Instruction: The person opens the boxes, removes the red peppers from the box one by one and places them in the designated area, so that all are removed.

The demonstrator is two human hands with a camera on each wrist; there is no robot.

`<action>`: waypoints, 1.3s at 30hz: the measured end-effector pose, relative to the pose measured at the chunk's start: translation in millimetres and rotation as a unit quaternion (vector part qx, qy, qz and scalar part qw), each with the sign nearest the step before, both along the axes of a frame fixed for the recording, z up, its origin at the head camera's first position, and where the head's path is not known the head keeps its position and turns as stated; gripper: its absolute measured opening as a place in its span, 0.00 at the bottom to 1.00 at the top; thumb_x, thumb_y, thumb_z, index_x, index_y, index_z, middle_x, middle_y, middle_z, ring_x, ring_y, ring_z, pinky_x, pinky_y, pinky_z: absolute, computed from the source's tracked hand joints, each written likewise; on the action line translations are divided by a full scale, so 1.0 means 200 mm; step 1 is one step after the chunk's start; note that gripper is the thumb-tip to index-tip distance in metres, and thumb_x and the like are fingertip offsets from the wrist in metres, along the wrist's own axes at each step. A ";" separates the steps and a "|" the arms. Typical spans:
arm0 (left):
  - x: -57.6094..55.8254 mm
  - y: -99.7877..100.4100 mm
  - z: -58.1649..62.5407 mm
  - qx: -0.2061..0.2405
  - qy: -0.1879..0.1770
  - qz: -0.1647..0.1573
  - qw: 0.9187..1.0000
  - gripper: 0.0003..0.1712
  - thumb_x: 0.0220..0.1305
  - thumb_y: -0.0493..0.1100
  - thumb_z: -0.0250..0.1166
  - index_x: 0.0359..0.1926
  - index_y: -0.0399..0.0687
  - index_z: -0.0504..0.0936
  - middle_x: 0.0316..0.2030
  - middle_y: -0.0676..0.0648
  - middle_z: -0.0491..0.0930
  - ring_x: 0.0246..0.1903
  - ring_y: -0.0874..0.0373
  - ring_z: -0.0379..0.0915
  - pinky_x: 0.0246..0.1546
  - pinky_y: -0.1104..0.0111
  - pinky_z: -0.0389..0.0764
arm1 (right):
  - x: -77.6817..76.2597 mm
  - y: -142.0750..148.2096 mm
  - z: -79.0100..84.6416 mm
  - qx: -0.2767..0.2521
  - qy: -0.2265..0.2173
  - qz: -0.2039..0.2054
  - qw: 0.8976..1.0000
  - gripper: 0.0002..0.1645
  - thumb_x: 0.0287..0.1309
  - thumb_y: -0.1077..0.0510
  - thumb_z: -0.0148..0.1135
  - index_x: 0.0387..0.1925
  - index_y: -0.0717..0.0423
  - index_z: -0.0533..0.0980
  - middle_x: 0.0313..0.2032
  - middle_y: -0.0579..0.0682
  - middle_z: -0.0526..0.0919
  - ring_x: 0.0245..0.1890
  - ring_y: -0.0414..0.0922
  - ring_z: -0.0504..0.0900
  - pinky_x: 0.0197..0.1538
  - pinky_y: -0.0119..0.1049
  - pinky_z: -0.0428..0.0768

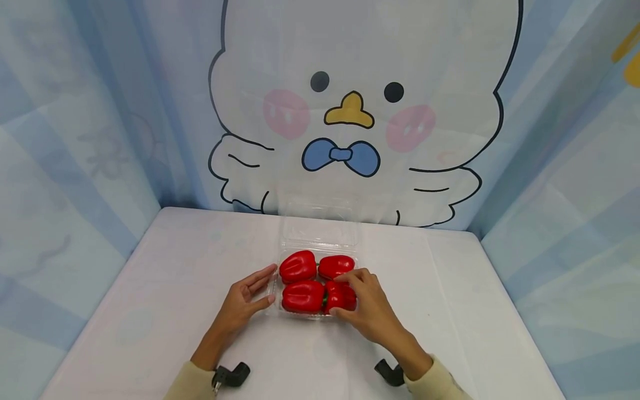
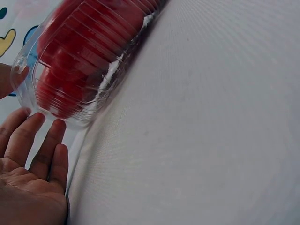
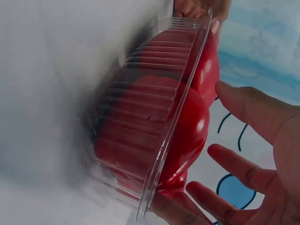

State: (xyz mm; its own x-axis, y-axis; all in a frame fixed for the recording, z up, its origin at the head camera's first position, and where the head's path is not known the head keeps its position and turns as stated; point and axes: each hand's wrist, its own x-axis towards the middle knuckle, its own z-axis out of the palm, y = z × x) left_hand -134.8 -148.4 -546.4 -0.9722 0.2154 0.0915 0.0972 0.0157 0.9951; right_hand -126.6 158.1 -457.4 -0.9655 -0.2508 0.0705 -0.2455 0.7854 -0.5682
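A clear plastic clamshell box (image 1: pixel 306 317) stands on the table with several red bell peppers inside. Its see-through lid (image 1: pixel 319 236) is raised at the back. My right hand (image 1: pixel 371 309) holds the front-right bell pepper (image 1: pixel 336 297), thumb at the near side and fingers at the far side. That pepper lies in the box, its top above the rim in the right wrist view. My left hand (image 1: pixel 239 303) is at the box's left end, its fairly straight fingertips (image 2: pixel 57 125) touching the clear plastic.
The white-covered table (image 1: pixel 450 311) reaches out on both sides of the box. A curtain with a cartoon bird (image 1: pixel 350 61) hangs behind it, and pale blue cloth (image 1: pixel 60 183) closes in the sides. Black wrist mounts (image 1: pixel 233 375) sit by the sleeves.
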 end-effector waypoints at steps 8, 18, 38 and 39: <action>0.00 0.00 0.00 -0.003 0.002 0.001 1.000 0.40 0.70 0.37 0.72 0.79 0.47 0.68 0.79 0.44 0.67 0.80 0.42 0.61 0.68 0.82 0.70 | 0.00 0.00 0.00 -0.020 -0.005 -0.036 0.999 0.34 0.46 0.56 0.88 0.57 0.45 0.83 0.60 0.53 0.78 0.63 0.52 0.75 0.54 0.47 0.91; 0.00 0.01 0.01 -0.005 -0.019 0.010 1.000 0.41 0.69 0.39 0.73 0.79 0.49 0.68 0.80 0.46 0.67 0.80 0.43 0.61 0.68 0.78 0.73 | -0.02 -0.05 0.02 -0.023 -0.027 0.004 0.999 0.30 0.48 0.58 0.86 0.55 0.48 0.84 0.59 0.58 0.76 0.64 0.57 0.72 0.54 0.56 0.90; 0.01 0.00 0.01 -0.016 0.002 0.009 1.000 0.40 0.70 0.38 0.72 0.79 0.49 0.69 0.79 0.45 0.68 0.79 0.43 0.62 0.68 0.83 0.70 | -0.05 -0.08 -0.06 0.022 0.013 -0.026 0.999 0.39 0.43 0.52 0.89 0.59 0.53 0.83 0.47 0.54 0.77 0.51 0.51 0.75 0.48 0.45 0.84; 0.01 0.01 0.01 -0.016 0.001 0.009 1.000 0.40 0.70 0.39 0.72 0.79 0.49 0.69 0.79 0.45 0.68 0.79 0.43 0.62 0.68 0.83 0.70 | -0.04 -0.08 -0.06 0.022 0.015 -0.029 0.999 0.38 0.43 0.52 0.89 0.58 0.53 0.84 0.47 0.54 0.77 0.51 0.51 0.75 0.48 0.46 0.85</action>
